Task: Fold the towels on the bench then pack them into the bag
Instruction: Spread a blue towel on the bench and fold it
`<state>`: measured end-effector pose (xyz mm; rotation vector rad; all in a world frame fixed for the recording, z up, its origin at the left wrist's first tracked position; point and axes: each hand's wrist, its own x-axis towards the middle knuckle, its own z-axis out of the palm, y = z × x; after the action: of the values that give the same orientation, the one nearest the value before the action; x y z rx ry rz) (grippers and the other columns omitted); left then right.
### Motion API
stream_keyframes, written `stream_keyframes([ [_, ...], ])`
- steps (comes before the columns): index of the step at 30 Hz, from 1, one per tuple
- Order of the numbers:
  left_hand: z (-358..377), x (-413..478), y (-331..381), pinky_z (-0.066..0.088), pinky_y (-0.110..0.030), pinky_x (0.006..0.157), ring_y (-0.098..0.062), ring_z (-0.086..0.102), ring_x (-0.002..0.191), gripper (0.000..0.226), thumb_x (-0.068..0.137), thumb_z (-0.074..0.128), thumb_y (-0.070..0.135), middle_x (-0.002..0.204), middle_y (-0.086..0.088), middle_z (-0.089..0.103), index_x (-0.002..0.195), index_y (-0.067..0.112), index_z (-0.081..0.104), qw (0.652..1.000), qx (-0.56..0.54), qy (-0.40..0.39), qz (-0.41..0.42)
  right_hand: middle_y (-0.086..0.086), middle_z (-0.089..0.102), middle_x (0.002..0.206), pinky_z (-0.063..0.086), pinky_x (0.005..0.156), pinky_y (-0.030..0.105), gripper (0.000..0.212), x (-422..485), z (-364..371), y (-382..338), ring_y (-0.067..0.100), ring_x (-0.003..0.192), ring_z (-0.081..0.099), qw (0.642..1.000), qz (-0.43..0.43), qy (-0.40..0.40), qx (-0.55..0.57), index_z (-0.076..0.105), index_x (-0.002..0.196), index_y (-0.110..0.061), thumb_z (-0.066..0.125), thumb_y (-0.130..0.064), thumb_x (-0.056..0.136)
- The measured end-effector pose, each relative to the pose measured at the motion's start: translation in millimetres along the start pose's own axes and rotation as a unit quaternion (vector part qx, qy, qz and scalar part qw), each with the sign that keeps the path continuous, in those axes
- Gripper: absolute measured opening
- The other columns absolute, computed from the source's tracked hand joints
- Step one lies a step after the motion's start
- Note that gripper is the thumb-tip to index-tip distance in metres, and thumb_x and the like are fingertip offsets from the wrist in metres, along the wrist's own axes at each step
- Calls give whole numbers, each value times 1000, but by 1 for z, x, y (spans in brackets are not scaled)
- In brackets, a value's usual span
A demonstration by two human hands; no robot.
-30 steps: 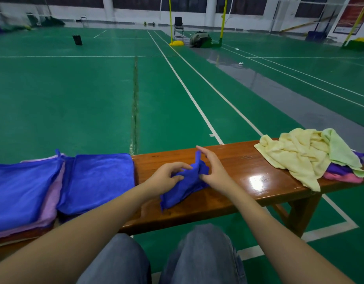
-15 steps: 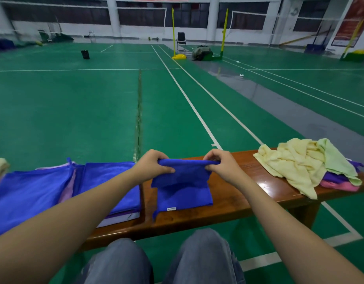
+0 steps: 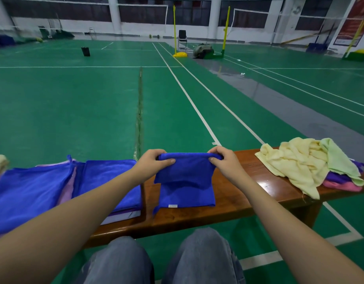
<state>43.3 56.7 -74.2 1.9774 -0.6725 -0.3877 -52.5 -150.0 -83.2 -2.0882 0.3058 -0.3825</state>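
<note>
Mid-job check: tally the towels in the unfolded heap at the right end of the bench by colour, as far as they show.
Yellow towel: 1
Light green towel: 1
Purple towel: 1
Pink towel: 1
Total: 4 showing; more may be hidden underneath.

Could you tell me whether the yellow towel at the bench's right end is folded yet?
No, the yellow towel lies crumpled in a loose heap on the bench.
</note>
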Motion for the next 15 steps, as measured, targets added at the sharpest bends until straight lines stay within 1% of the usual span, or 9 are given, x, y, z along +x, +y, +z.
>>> stream_keyframes([
  [2, 3, -1, -6, 42, -22, 57, -14, 54, 65, 21, 90, 62, 19, 70, -3, 57, 72, 11, 55, 1000, -12, -5, -15, -1, 57, 84, 43, 64, 21, 10, 0, 2, 2, 12, 80, 53, 1000, 21, -9, 18, 56, 87, -9, 51, -1, 91],
  [4, 8, -3, -13, 43, -17, 54, -12, 55, 63, 22, 90, 62, 19, 69, -2, 57, 70, 12, 55, 999, -6, -31, -41, 5, 56, 85, 40, 66, 26, 13, -1, 4, 6, 16, 81, 51, 998, 49, -37, 24, 56, 82, -8, 49, -1, 91],
  [6, 12, -6, -22, 43, -18, 53, -12, 54, 63, 26, 90, 62, 24, 68, 0, 55, 67, 14, 55, 994, 20, -81, -73, 9, 58, 87, 40, 69, 28, 21, -4, 8, 13, 17, 81, 50, 991, 73, -104, -44, 59, 80, -6, 44, -5, 94],
  [8, 17, -9, -32, 45, -17, 54, -13, 54, 67, 30, 90, 59, 37, 72, 1, 55, 73, 12, 60, 983, 40, -131, -119, 5, 61, 81, 41, 71, 26, 32, -7, 15, 23, 14, 75, 51, 981, 115, -142, -72, 62, 72, -8, 39, -9, 95],
  [9, 19, -11, -36, 46, -18, 58, -13, 54, 70, 35, 90, 56, 43, 78, 0, 58, 80, 10, 63, 979, 43, -140, -140, 1, 60, 75, 40, 67, 24, 34, -9, 17, 28, 12, 71, 51, 977, 143, -139, -69, 62, 66, -11, 41, -11, 94],
  [10, 22, -11, -40, 46, -18, 60, -12, 54, 70, 40, 90, 54, 46, 81, -1, 60, 84, 9, 65, 977, 41, -138, -155, -3, 58, 72, 38, 63, 22, 30, -10, 19, 35, 12, 70, 51, 975, 156, -131, -89, 61, 65, -14, 47, -13, 92],
  [11, 25, -11, -44, 45, -18, 60, -11, 54, 69, 39, 91, 54, 45, 81, -1, 62, 84, 8, 67, 978, 41, -128, -158, -5, 57, 72, 38, 63, 23, 22, -11, 21, 41, 13, 73, 51, 971, 157, -125, -129, 61, 68, -16, 53, -14, 89],
  [13, 32, -9, -53, 47, -20, 62, -11, 55, 69, 26, 90, 60, 33, 78, -1, 64, 79, 11, 67, 982, 75, -97, -144, -3, 53, 86, 40, 71, 24, 6, -15, 25, 51, 15, 85, 52, 958, 165, -123, -200, 58, 82, -19, 63, -18, 85],
  [15, 37, -5, -61, 47, -24, 65, -14, 57, 78, 13, 86, 66, 24, 78, 1, 63, 75, 18, 63, 980, 132, -55, -141, 1, 49, 102, 40, 76, 26, 17, -19, 29, 56, 17, 93, 50, 953, 180, -107, -217, 54, 95, -21, 67, -24, 84],
])
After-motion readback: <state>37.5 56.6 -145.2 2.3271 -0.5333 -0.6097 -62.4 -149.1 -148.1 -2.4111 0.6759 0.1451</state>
